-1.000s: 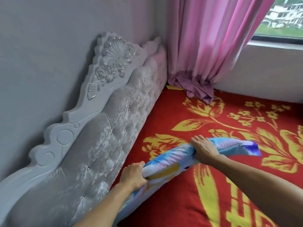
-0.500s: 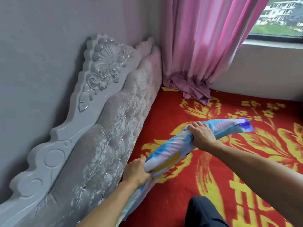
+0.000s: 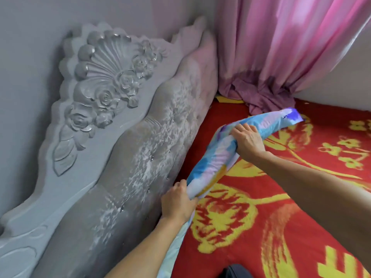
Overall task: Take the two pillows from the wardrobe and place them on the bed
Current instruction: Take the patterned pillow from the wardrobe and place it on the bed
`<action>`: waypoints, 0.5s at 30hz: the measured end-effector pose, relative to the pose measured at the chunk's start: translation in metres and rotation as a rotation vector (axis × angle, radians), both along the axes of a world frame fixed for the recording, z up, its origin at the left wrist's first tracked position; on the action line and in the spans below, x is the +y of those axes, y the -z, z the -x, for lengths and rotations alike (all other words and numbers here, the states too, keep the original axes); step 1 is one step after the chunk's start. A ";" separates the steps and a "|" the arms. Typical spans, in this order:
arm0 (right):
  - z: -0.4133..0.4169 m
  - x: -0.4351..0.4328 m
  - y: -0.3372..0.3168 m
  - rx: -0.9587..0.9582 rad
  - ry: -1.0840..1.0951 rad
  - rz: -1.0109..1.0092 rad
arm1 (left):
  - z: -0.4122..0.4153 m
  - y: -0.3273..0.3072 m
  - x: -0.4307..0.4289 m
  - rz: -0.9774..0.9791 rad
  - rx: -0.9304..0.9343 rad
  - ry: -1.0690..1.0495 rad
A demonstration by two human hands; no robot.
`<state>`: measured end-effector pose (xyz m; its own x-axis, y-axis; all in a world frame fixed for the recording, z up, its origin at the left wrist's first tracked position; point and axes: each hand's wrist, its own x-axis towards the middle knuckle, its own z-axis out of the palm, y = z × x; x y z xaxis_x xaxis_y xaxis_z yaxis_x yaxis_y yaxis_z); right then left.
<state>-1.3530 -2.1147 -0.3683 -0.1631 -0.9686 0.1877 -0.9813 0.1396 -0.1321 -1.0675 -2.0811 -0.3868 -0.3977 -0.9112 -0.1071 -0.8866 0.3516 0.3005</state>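
Centre frame: your left hand [image 3: 177, 202] and right hand [image 3: 248, 140] both clench the pillow [image 3: 215, 157], held over the bed [image 3: 301, 197] by the headboard [image 3: 140, 147]. Soft, light, sagging; likely best gripped along its edge.

Count on inspection: one pillow [image 3: 218, 157], one bed [image 3: 251, 227], one headboard [image 3: 112, 137] at left, one curtain [image 3: 281, 47] at far right. Two hands in view: left hand [image 3: 177, 201], right hand [image 3: 248, 140].

Blue-patterned pillow [image 3: 215, 157]; red, yellow-flowered bed [image 3: 301, 197]; pink curtain [image 3: 281, 47].
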 end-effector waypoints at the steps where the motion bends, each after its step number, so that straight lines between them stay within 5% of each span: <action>1: 0.014 -0.008 0.014 0.000 0.041 0.005 | 0.017 0.010 -0.005 -0.003 0.014 -0.015; 10: 0.120 0.060 0.183 -0.348 0.593 -0.198 | 0.165 0.136 0.025 -0.356 0.060 0.184; 15: 0.126 0.138 0.261 -0.599 0.754 -0.333 | 0.160 0.209 0.046 -0.642 -0.078 0.320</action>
<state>-1.4791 -1.9767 -0.6295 -0.7310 -0.5631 -0.3854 -0.4081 0.8135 -0.4144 -1.2276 -2.0348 -0.5953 -0.6038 -0.4993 -0.6214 -0.7971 0.3728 0.4750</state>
